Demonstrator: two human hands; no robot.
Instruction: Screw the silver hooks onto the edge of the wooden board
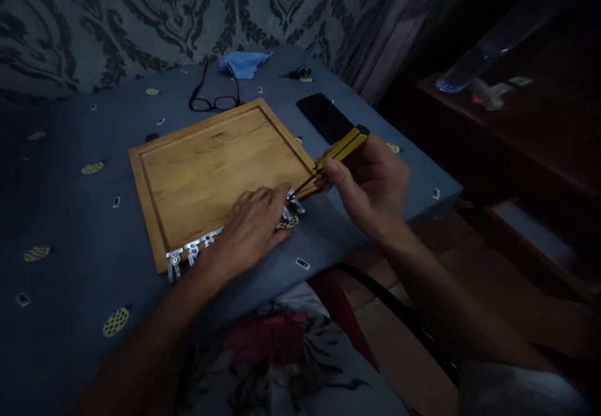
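A wooden board [220,153] with a raised rim lies on the table. Along its near edge runs a shiny metal hook rail [193,247] with several hooks, its middle hidden under my left hand [256,225]. That hand presses the rail to the board, fingers on the wood and thumb at the near side. My right hand [370,181] is closed round the yellow and black handle of a screwdriver [345,146]. The screwdriver slants down to the left, and its tip is at the rail's right end, close to my left fingertips. Whether it sits in a screw is too small to tell.
On the blue patterned tablecloth [66,216], a black phone [323,116] lies right of the board. Eyeglasses [213,102], a blue cloth [244,64] and a small dark object [299,72] are behind it. A dark wooden surface [516,128] stands at right.
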